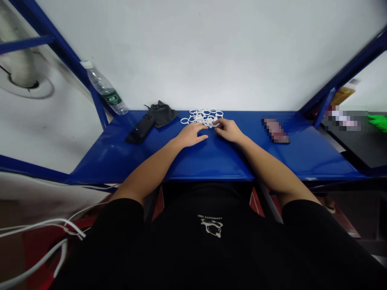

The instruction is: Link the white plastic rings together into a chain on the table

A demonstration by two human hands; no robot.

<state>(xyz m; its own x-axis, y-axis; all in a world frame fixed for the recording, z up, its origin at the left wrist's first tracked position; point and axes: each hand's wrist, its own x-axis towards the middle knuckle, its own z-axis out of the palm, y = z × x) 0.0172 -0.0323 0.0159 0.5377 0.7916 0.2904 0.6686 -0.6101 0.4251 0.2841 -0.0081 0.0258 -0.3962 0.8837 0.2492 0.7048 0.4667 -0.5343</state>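
A loose heap of several thin white rings (202,117) lies on the blue tabletop (208,161) against the wall. At the heap's near left side, my left hand (191,135) is open, palm down, with its thumb spread away from the fingers. Its fingertips reach the edge of the heap. My right hand (229,130) is curled at the heap's right side, thumb and index finger closed about a white ring (215,125). That ring is small in view and partly covered by the fingers.
Left of the hands lie a black phone-like slab (139,130) and a crumpled black bag (163,114). A clear bottle (105,89) with a green label leans in the left corner. A pixelated phone-shaped object (275,131) lies at right. Blue frame posts (325,106) flank the table.
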